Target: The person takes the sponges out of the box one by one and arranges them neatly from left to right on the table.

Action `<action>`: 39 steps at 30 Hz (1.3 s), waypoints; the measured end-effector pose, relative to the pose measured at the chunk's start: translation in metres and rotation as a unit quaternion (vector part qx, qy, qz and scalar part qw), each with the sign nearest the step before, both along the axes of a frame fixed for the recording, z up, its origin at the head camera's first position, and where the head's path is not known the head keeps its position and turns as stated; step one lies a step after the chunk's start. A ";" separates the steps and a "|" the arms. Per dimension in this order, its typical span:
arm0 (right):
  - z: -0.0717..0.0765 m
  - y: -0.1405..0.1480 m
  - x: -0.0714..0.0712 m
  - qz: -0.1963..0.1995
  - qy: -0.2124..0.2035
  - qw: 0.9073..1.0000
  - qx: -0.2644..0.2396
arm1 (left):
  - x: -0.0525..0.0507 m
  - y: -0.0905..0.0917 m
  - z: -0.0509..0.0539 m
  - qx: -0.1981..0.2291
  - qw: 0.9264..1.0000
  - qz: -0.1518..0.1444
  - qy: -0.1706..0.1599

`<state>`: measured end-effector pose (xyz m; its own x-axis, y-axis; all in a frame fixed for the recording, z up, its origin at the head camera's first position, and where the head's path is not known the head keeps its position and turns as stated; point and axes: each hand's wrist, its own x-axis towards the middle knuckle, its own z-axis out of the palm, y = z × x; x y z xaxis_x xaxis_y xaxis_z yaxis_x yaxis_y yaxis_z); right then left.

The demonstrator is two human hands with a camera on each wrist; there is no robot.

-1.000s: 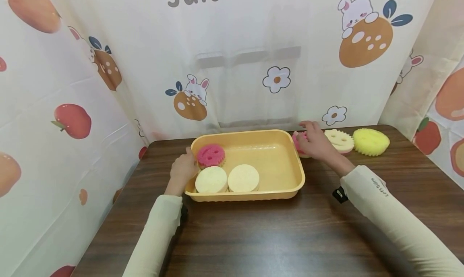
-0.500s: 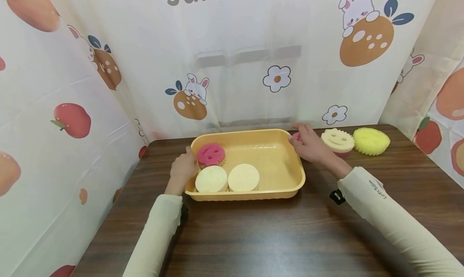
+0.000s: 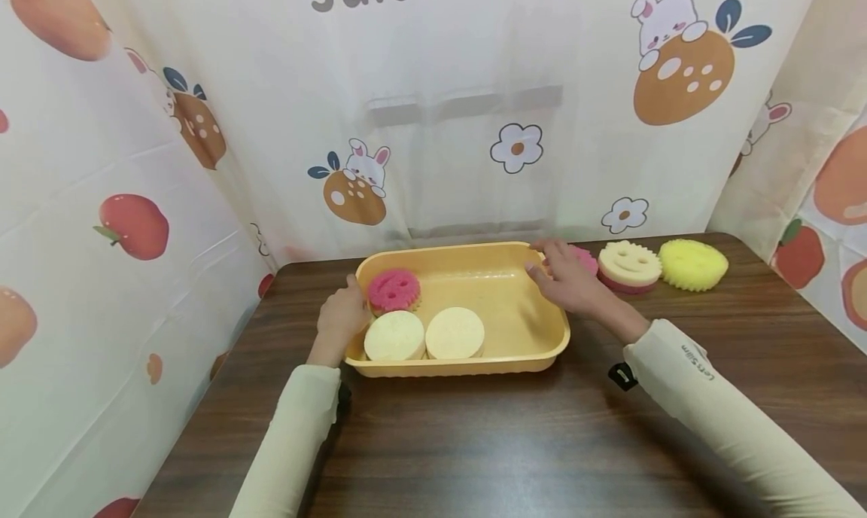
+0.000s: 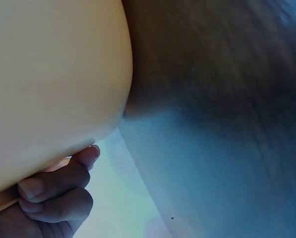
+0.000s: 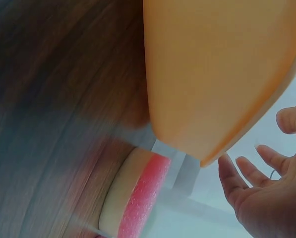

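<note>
Tray (image 3: pixel 454 368) looked stiff, light, best held by ends; your left hand (image 3: pixel 342 315) gripped one, right hand (image 3: pixel 569 283) spread loosely at other.

A curtained tabletop booth – bunny-and-fruit printed curtains (image 3: pixel 460 59) on three sides of a wood-grain table (image 3: pixel 488 443)

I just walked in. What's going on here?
A person is at a table, with the left grip curled round the left end of a pale orange tray. The right grip, open and holding nothing, is at the tray's right end. Inside are a pink sponge and two cream sponges. Outside, to the right, are a half-hidden pink one, a cream smiley and a yellow one.
</note>
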<state>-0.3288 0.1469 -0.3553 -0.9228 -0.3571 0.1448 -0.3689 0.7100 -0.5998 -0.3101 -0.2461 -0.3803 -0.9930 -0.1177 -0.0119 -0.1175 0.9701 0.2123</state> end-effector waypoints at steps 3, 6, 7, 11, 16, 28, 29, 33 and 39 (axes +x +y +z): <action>0.001 -0.004 0.002 -0.001 -0.009 1.000 0.007 | 0.000 -0.001 0.000 -0.002 1.000 -0.001 0.002; 0.002 -0.006 0.003 0.000 -0.011 1.000 0.007 | 0.000 -0.001 0.001 0.000 1.000 0.000 -0.001; 0.002 -0.007 0.003 0.001 -0.011 1.000 0.006 | 0.000 -0.001 0.001 -0.001 1.000 0.000 -0.002; 0.002 -0.012 0.005 0.009 -0.006 1.000 0.006 | -0.001 0.000 0.001 -0.001 1.000 0.001 -0.003; 0.002 -0.019 0.007 0.024 0.004 1.000 0.010 | 0.001 0.000 0.002 0.000 1.000 -0.002 0.000; -0.004 -0.038 0.017 0.058 0.013 0.998 0.015 | -0.001 -0.001 0.001 0.001 1.000 -0.002 0.003; -0.005 -0.039 0.018 0.059 0.012 0.998 0.013 | -0.001 -0.001 0.000 0.001 1.000 -0.003 0.004; -0.009 -0.044 0.019 0.068 0.017 0.998 0.008 | -0.001 -0.001 0.000 0.002 1.000 -0.007 0.006; -0.015 -0.050 0.020 0.082 0.022 0.996 0.002 | -0.001 0.000 -0.002 0.005 1.000 -0.004 0.011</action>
<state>-0.3090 0.0971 -0.3705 -0.8444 -0.5038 0.1820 -0.5066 0.6406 -0.5770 -0.3113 -0.2462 -0.3822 -0.9940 -0.1090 0.0097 -0.1041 0.9689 0.2244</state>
